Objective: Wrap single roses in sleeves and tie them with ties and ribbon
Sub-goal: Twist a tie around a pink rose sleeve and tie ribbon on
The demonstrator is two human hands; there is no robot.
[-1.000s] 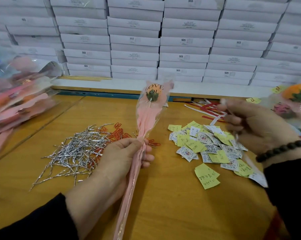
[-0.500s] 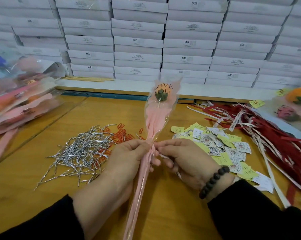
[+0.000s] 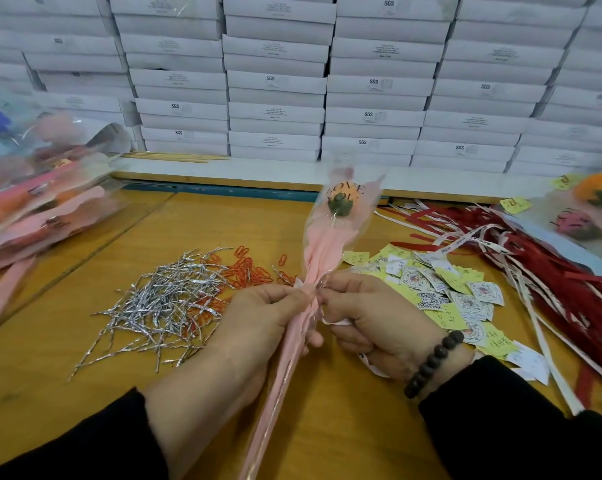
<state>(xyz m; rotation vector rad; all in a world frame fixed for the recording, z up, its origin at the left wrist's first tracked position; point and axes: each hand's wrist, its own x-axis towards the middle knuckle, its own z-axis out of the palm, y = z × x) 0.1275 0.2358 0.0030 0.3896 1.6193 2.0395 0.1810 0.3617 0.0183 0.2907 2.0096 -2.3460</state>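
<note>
— The sleeve point(image 3: 341, 233)? Glossy clear plastic over matt pink paper.
— And the ties point(image 3: 161, 303)?
— Shiny silver foil, crinkled — on a smooth wooden desk point(image 3: 67, 358), before matt cardboard boxes point(image 3: 275, 81).

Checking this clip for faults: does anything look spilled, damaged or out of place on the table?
Nothing looks damaged. The silver ties, red paper clips and paper tags lie in loose heaps, and the red ribbons sprawl untidily. Both hands pinch the sleeved rose at its neck.
</note>
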